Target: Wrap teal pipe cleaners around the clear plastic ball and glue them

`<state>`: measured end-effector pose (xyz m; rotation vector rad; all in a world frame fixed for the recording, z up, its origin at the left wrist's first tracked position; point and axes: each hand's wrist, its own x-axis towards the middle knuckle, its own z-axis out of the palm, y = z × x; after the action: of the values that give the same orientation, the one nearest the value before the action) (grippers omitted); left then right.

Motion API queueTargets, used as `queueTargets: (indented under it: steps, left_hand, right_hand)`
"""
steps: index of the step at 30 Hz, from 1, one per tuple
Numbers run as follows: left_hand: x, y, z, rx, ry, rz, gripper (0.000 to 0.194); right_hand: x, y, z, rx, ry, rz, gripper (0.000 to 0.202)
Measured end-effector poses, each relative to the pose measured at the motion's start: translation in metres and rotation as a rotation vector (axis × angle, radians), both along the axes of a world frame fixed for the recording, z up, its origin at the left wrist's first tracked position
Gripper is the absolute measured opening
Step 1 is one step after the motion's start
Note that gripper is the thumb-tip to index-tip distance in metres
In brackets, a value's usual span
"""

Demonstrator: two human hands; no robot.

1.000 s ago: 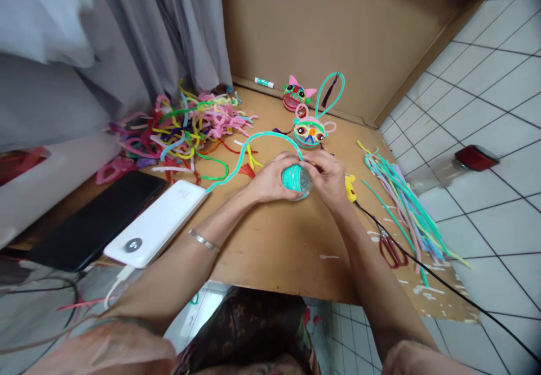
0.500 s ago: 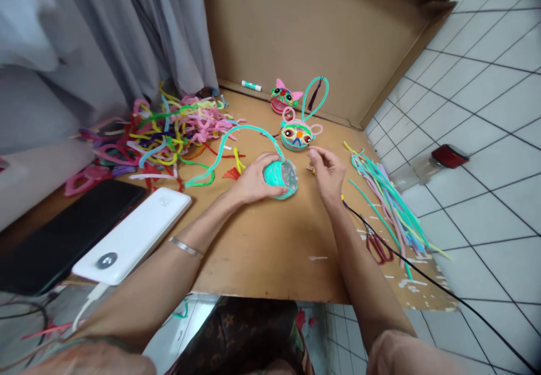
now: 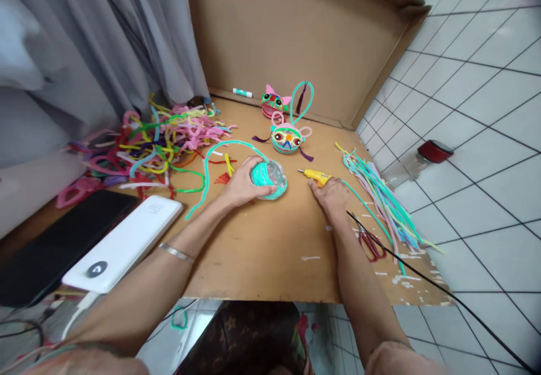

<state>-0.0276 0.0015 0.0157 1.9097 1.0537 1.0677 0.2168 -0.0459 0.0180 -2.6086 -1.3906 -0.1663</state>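
My left hand point(image 3: 243, 185) is closed round a small rounded form wrapped in turquoise pipe cleaner point(image 3: 262, 175), its pale uncovered end facing right. A loose length of the turquoise pipe cleaner point(image 3: 205, 166) arches from it to the left, down to the table. On the right, my right hand point(image 3: 332, 193) is closed over the back part of a yellow glue gun point(image 3: 315, 176), low against the table. Its metal nozzle points left toward the wrapped form, a short gap away. The gun's handle is hidden under my fingers.
Two decorated animal heads point(image 3: 287, 138) stand behind the wrapped form. A tangle of pipe cleaners point(image 3: 169, 144) lies at left, straight ones point(image 3: 380, 200) at right beside red-handled scissors point(image 3: 371, 245). A black cable point(image 3: 414, 265) crosses the right edge. A white power bank point(image 3: 127, 239) sits front left.
My right hand has lowered from a pinched pose above the table onto the glue gun, which now shows plainly. My left hand still holds the wrapped form. The view has shifted slightly.
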Motion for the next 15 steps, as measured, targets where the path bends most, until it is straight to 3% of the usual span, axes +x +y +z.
queueTargets:
  steps: [4,7,11,15]
  left_hand:
    - [0.0,0.0,-0.001,0.044,0.024,-0.012,0.072]
    - [0.001,0.001,-0.003,0.041,0.01,-0.007,0.074]
    - [0.0,-0.001,-0.002,0.047,0.008,-0.031,0.072]
    - [0.0,-0.003,0.001,0.043,0.015,-0.038,0.07]
  right_hand:
    - [0.006,0.002,-0.001,0.099,0.112,-0.063,0.048]
    - [0.01,0.003,-0.001,0.329,0.147,-0.032,0.042]
    - [0.001,0.004,0.003,0.747,0.16,0.147,0.044]
    - [-0.017,0.0,0.005,0.909,0.197,0.345,0.043]
